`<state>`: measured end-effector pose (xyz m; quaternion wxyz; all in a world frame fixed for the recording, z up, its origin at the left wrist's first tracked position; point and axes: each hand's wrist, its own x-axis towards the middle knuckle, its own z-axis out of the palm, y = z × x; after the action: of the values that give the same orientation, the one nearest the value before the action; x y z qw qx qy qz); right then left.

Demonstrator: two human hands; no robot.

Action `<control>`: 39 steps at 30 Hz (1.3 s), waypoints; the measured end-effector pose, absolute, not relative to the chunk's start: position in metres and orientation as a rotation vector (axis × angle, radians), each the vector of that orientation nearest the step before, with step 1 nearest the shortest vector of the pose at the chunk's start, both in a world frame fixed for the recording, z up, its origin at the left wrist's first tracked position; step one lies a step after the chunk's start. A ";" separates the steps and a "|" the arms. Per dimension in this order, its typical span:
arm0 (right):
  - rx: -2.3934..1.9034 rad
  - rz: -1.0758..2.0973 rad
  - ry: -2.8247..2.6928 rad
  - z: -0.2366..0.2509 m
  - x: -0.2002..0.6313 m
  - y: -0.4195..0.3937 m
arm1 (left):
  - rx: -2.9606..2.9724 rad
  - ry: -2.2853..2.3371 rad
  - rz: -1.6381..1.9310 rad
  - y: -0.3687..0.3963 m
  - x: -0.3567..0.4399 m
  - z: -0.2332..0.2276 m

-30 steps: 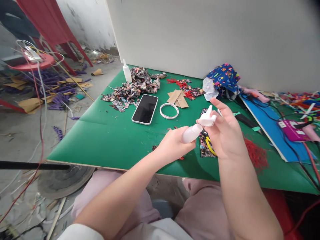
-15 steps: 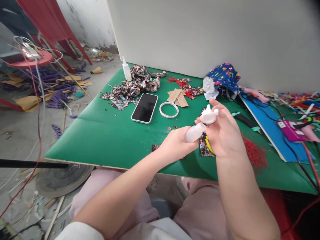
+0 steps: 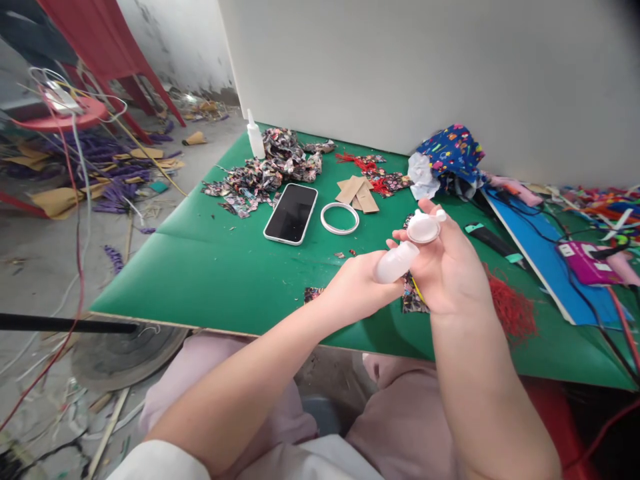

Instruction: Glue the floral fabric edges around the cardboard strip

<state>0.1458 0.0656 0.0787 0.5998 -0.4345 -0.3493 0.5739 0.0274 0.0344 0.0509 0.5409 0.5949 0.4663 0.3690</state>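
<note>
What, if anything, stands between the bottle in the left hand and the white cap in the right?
Nothing visible: the bottle in the left hand tilts its neck toward the white cap in the right hand.

Left forearm (image 3: 245,373) slants up and rightward; left hand (image 3: 357,285) curled in a closed grip. Right forearm (image 3: 483,387) rises steeply; right hand (image 3: 447,267) just beside, palm toward wearer, fingers partly bent.

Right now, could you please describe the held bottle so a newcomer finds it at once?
Start from the green table, then find the left hand above it. This hand grips a whitish bottle, tilted toward the right hand. Unlike the nozzled bottle standing at the table's far left corner, this one's neck carries no nozzle.
</note>
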 end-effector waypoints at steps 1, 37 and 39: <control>-1.011 1.337 -0.796 0.079 0.145 0.066 | 1.414 1.104 0.879 0.034 0.028 0.051; -1.008 0.780 -1.370 0.086 0.145 0.052 | 1.410 1.144 0.885 0.039 0.022 0.050; -1.021 0.754 -1.388 0.089 0.145 0.048 | 1.414 1.142 0.888 0.039 0.021 0.049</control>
<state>0.1447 0.0484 0.0895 0.5895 -0.4387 -0.5960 0.3238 0.0214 0.0389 0.0488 0.5308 0.5925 0.4784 0.3719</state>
